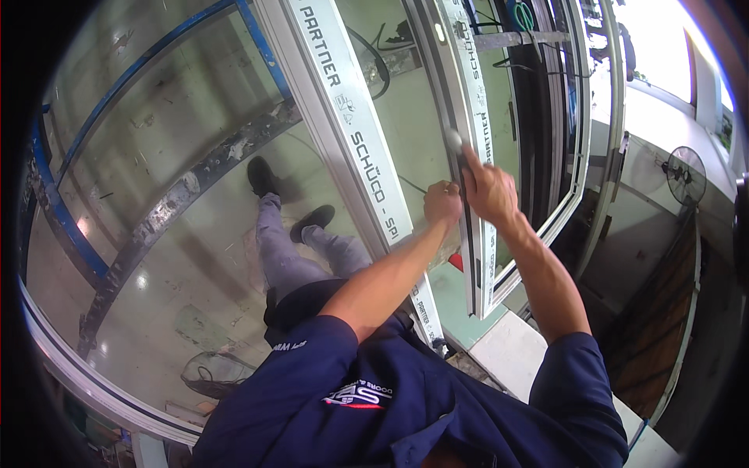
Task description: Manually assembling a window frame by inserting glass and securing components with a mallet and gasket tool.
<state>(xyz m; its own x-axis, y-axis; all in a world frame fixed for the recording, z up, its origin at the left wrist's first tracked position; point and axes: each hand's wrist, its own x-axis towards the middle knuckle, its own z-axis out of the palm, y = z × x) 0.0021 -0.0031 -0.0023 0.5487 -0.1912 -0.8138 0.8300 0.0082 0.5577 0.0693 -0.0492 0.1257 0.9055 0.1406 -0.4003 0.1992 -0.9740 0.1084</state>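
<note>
A long window frame section [459,101] with a dark channel and white printed film runs up the middle. My right hand [493,193] rests on it, its index finger stretched along the channel. Just past that fingertip is a pale rounded end [455,140] of something mostly hidden by the hand; it looks held. Close beside it, my left hand [443,204] is closed at the channel's left edge, fingers pinched together. What the left fingers hold, if anything, is too small to tell. Left of both hands lies another film-covered frame profile [363,148], under my left forearm.
A blue metal stand [117,86] with a scuffed dark crossbar [187,187] stands to the left. Green-handled scissors [521,15] lie at the top right. A fan [685,175] is at the far right. A red item [456,261] shows beside the frame, near a white surface [511,351].
</note>
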